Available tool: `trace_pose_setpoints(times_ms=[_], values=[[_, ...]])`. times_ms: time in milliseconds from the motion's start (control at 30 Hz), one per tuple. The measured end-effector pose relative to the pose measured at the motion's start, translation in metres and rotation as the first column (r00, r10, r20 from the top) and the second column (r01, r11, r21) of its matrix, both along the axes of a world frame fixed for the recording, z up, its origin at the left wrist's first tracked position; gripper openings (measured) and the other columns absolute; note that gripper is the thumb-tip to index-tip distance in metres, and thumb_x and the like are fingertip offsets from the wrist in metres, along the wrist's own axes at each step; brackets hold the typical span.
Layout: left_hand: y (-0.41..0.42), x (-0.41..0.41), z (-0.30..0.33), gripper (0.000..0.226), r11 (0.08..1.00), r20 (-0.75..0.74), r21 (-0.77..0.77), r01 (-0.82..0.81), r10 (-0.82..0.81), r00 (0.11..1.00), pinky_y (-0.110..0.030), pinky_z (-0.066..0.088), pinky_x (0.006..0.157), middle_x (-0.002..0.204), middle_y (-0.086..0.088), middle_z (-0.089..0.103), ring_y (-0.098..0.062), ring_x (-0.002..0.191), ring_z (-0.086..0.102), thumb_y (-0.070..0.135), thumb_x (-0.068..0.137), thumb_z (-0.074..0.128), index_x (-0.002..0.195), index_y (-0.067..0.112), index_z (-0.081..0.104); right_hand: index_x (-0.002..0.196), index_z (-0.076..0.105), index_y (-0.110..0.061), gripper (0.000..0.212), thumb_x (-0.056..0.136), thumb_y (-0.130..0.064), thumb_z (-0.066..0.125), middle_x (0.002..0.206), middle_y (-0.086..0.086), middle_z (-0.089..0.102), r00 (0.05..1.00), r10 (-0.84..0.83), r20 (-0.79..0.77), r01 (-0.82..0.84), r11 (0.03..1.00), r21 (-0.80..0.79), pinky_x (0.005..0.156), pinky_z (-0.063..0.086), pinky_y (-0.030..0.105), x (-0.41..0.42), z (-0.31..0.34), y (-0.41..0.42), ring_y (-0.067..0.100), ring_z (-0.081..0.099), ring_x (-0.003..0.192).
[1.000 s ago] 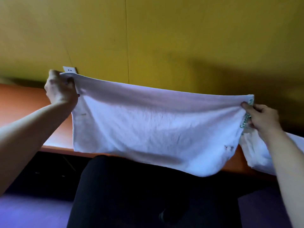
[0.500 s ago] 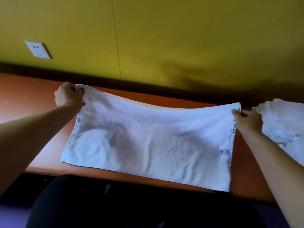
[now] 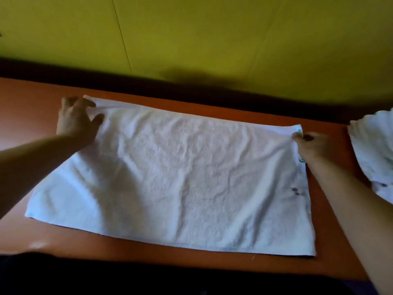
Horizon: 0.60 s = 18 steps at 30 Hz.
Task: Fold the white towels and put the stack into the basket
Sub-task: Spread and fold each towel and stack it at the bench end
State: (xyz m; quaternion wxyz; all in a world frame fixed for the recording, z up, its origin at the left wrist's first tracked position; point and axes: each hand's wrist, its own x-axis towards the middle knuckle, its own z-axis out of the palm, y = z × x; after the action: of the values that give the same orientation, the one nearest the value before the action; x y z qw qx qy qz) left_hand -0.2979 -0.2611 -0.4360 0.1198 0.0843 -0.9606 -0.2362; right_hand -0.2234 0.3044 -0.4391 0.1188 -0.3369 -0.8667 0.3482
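Note:
A white towel lies spread flat on the orange table, its long side running left to right, with green lettering on the right hem. My left hand rests at the far left corner, finger and thumb around the raised hem. At the far right corner, my right hand pinches the towel beside the lettering. Both forearms lie over the towel's side edges. No basket is in view.
A crumpled pile of white towels sits at the table's right edge, close to my right arm. A yellow-green wall rises directly behind the table. The table's near edge runs just below the towel.
The towel, held up in the air a second ago, has come down and now lies flat on the table. Both hands moved down and forward with its top corners.

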Motion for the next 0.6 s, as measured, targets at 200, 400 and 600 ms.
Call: trace_pose_setpoints(times_ms=[200, 400, 600], values=[[0.062, 0.056, -0.005, 0.033, 0.957, -0.072, -0.212, 0.198, -0.217, 0.973, -0.050, 0.031, 0.105, 0.145, -0.017, 0.048, -0.041, 0.128, 0.044, 0.028, 0.093, 0.059, 0.122, 0.014, 0.062, 0.098, 0.069, -0.010, 0.019, 0.090, -0.028, 0.068, 0.101, 0.017, 0.071, 0.998, 0.050, 0.035, -0.051, 0.998, 0.039, 0.072, 0.041, 0.028, 0.014, 0.004, -0.003, 0.032, 0.066, 0.092], [0.189, 0.156, -0.005, 0.025, 0.742, -0.136, -0.141, 0.655, -0.670, 0.730, -0.044, 0.040, 0.095, 0.135, -0.010, 0.059, -0.034, 0.116, 0.056, 0.029, 0.093, 0.054, 0.110, 0.018, 0.068, 0.114, 0.064, -0.007, 0.029, 0.090, -0.023, 0.070, 0.116, 0.013, 0.068, 0.992, 0.114, 0.055, -0.113, 0.994, -0.011, 0.075, 0.045, 0.030, 0.042, 0.006, -0.005, 0.030, 0.065, 0.101], [0.306, 0.244, -0.016, 0.032, 0.474, -0.078, -0.147, 0.868, -0.880, 0.468, -0.042, 0.048, 0.082, 0.116, -0.004, 0.062, -0.029, 0.092, 0.057, 0.042, 0.090, 0.062, 0.110, 0.017, 0.066, 0.118, 0.062, -0.014, 0.033, 0.088, -0.020, 0.074, 0.110, 0.001, 0.066, 0.986, 0.160, -0.042, -0.165, 0.962, -0.219, 0.076, 0.050, 0.025, 0.061, 0.002, 0.002, 0.016, 0.062, 0.096]])
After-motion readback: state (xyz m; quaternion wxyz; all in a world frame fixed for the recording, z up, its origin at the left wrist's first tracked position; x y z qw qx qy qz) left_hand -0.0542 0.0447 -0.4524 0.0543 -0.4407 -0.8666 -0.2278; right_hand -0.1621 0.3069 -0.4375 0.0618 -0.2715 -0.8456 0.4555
